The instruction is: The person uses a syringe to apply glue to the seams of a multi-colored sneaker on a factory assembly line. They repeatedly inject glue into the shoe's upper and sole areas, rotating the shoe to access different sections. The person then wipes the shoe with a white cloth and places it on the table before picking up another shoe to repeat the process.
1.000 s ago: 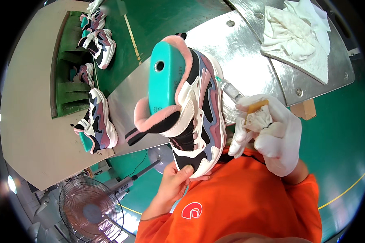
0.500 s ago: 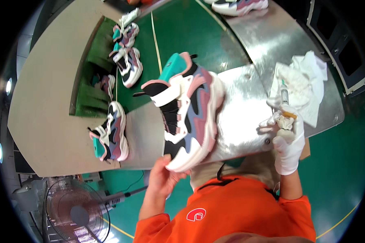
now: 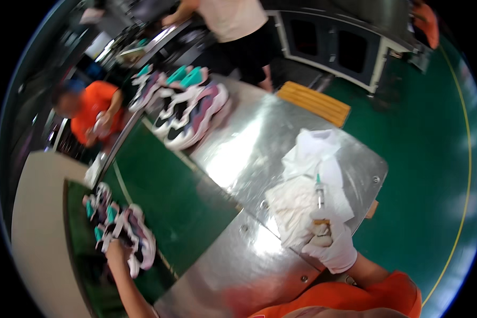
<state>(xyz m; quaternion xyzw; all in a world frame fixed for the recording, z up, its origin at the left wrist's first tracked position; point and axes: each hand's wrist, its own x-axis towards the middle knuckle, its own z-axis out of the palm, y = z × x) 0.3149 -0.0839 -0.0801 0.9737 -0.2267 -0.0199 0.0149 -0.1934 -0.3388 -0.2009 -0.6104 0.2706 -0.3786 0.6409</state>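
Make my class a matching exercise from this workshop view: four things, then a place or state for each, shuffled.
Things
1. Left hand
2. White cloths
3. Right hand
4. Yellow slatted platform

Places and states
A. Gloved, holding a syringe
B. Beyond the table's far edge
C. Bare, at a sneaker
D. Lying on the metal table

Pairs: 1-C, 2-D, 3-A, 4-B
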